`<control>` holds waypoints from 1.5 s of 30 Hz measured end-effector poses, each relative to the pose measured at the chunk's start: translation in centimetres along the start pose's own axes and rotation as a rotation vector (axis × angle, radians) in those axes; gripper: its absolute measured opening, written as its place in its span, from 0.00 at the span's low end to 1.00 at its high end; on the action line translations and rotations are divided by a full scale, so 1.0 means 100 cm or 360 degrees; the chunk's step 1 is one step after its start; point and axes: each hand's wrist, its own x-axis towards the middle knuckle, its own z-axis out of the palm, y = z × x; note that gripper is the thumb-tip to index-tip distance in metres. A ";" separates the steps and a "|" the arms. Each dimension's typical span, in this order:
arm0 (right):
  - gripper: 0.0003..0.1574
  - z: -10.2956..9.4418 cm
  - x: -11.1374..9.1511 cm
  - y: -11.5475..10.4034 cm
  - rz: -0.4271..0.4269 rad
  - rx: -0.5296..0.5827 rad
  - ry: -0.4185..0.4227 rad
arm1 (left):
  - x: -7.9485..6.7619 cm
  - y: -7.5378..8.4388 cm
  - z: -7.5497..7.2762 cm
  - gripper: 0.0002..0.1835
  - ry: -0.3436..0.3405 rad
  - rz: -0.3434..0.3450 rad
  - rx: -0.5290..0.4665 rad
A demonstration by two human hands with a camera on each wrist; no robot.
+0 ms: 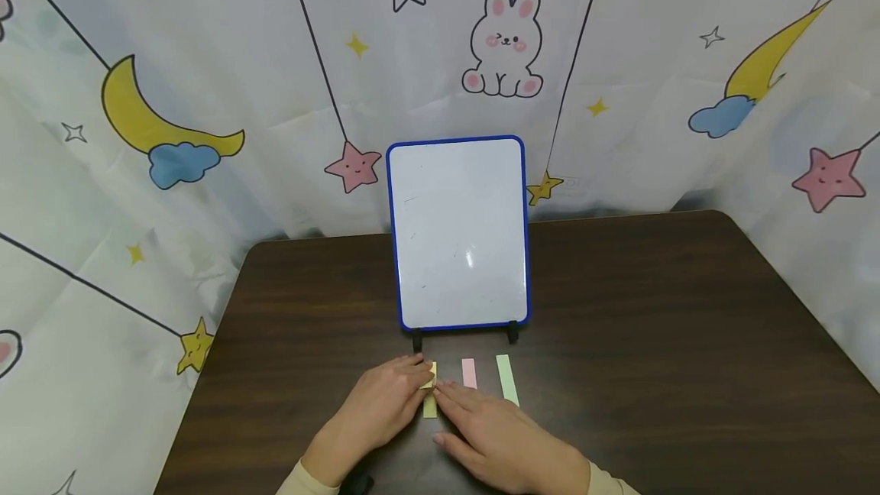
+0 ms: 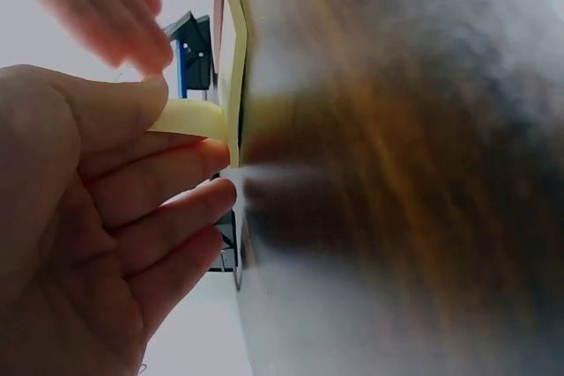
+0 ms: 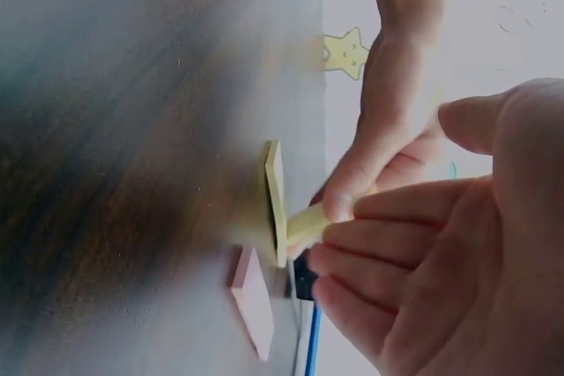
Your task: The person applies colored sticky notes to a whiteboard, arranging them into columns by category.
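A narrow yellow sticky-note pad (image 1: 430,408) lies on the table in front of the whiteboard. My left hand (image 1: 383,403) pinches its top sheet (image 2: 190,118) between thumb and fingers. In the left wrist view that sheet curves up away from the pad, one end still joined to it. Close on the other side is my right hand (image 1: 498,438), fingers extended and close together, fingertips right by the lifted sheet. The right wrist view shows this hand's palm (image 3: 458,279) with nothing in it. A pink sticky-note pad (image 1: 469,373) lies just right of the yellow one.
A green sticky-note pad (image 1: 506,374) lies right of the pink one, partly behind my right hand. The blue-framed whiteboard (image 1: 461,235) stands upright on black feet (image 1: 512,333). Around the dark wooden table (image 1: 653,327) hangs a white printed curtain (image 1: 426,67).
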 end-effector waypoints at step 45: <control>0.38 0.022 0.017 0.005 -0.0143 -0.0246 -0.0024 | 0.006 0.001 0.001 0.08 0.0123 0.0079 -0.0033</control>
